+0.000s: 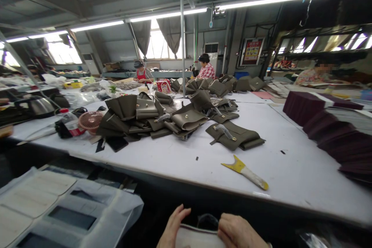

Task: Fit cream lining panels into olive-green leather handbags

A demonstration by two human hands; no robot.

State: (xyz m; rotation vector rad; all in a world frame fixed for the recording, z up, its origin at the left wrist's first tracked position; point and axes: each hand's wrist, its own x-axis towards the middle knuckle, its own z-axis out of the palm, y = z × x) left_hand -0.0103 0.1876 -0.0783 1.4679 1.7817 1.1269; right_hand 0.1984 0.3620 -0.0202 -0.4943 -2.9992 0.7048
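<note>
At six o'clock in the head view, a pale panel lies between the person's hands, its dark-rimmed upper edge running nearly from nine to three, dipping slightly at the three o'clock end; the lower frame cuts off the rest, so its long axis cannot be told. Neither hand is nearer: the right hand curls its fingers over the three o'clock end, gripping it, while the left hand stands along the nine o'clock side, fingers loosely extended, whether pinching cannot be told. A forked yellow tool lies apart on the table, toward twelve from the right hand.
</note>
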